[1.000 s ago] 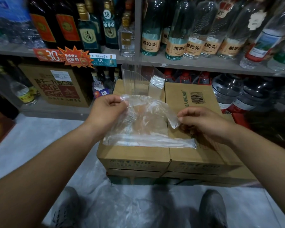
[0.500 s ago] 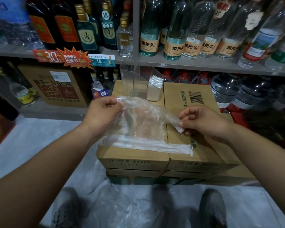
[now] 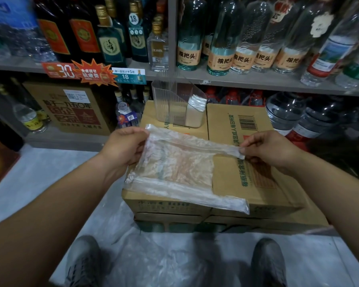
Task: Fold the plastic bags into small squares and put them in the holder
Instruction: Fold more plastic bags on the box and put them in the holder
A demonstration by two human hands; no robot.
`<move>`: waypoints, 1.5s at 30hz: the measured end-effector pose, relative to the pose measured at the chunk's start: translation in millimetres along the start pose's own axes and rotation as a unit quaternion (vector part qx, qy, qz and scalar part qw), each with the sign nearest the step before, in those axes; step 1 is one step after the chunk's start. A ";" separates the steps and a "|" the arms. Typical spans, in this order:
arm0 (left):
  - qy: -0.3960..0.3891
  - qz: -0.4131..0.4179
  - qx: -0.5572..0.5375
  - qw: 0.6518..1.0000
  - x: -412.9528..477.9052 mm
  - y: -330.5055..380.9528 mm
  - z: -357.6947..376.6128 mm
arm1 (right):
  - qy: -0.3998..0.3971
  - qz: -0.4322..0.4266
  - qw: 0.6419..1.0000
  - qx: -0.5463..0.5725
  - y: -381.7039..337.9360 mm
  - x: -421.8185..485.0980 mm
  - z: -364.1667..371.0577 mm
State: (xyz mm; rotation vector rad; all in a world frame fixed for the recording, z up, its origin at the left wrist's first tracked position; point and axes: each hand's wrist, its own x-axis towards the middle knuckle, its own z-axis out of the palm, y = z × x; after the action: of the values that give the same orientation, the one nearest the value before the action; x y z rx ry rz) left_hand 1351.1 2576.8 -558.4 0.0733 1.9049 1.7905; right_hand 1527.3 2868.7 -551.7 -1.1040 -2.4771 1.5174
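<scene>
Clear, crinkled film fills the middle of the frame: the plastic bag (image 3: 174, 168) lies partly spread over the top of the cardboard boxes (image 3: 257, 183), its upper edge lifted off them. Your left hand (image 3: 122, 148) pinches the bag's upper left corner, thumb on top and fingers curled under the film. Your right hand (image 3: 265, 150), at centre right, pinches the tip of the upper handle strip between thumb and fingertips, so that strip runs taut from one hand to the other. The lower handle strip lies loose along the near edge of the boxes, its end pointing toward the lower right. Just above the bag, the clear ribbed holder (image 3: 170, 104) stands upright on the boxes, with a few folded bags (image 3: 196, 108) standing on edge in its right-hand side. Behind it a grey shelf (image 3: 236, 79) crosses the top of the frame, lined with bottles (image 3: 222, 38), and orange price tags (image 3: 95, 73) hang at upper left. At the bottom centre, more loose plastic (image 3: 164, 264) lies on the pale floor (image 3: 39, 179) between your two grey shoes (image 3: 83, 259).
</scene>
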 end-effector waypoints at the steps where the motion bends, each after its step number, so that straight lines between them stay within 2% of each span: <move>1: 0.002 -0.006 -0.012 1.000 0.9 0.3 -0.2 | 0.005 0.001 1.000 0.004 0.0 1.1 0.1; 7: 0.024 -0.014 -0.038 0.999 2.0 2.3 3.4 | 0.030 0.007 0.999 0.044 -0.5 4.7 -0.2; 11: 0.072 0.012 0.014 0.997 5.5 -0.7 2.1 | 0.052 0.024 0.994 0.088 -4.5 5.4 0.7; 15: 0.074 0.040 0.071 0.994 8.0 -3.7 2.2 | 0.075 0.024 0.992 0.097 -6.0 9.3 2.8; 19: 0.075 0.052 0.114 0.989 12.6 -5.9 1.9 | 0.111 0.007 0.991 0.069 -5.7 15.0 5.7; 23: 0.086 0.017 0.077 0.993 20.2 -2.8 0.8 | 0.149 -0.024 0.988 0.020 -8.2 18.6 10.0; 25: 0.102 0.045 0.118 0.987 20.0 -2.2 0.6 | 0.153 -0.015 0.987 -0.047 -11.5 17.5 12.4; 26: 0.115 0.085 0.200 0.969 18.7 -4.0 0.6 | 0.160 -0.016 0.981 -0.110 -11.8 17.3 14.4; 28: 0.113 0.205 0.390 0.891 11.5 -11.8 1.6 | 0.184 -0.057 0.953 -0.235 -13.3 11.9 23.5; 30: 0.058 0.300 0.490 0.816 4.5 -18.5 4.9 | 0.165 -0.130 0.935 -0.287 -21.8 -0.8 39.8; 33: -0.027 0.303 0.580 0.756 7.2 -28.0 8.2 | 0.036 -0.176 0.931 -0.318 -30.2 -16.0 64.7; 36: -0.064 0.259 0.625 0.734 11.5 -37.4 10.1 | -0.064 -0.153 0.918 -0.361 -20.8 -14.6 74.8; 41: -0.079 0.210 0.677 0.701 12.1 -44.8 10.6 | -0.076 -0.127 0.896 -0.418 0.3 -6.2 56.8; 45: -0.087 0.196 0.675 0.706 12.3 -40.6 10.8 | -0.065 -0.114 0.891 -0.435 5.9 -2.9 45.0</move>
State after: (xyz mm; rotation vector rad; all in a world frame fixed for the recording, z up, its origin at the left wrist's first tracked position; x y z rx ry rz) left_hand 1357.2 2586.3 -600.7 1.1557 2.7092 0.1205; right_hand 1515.9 2834.2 -578.9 -0.6931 -3.3212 0.3762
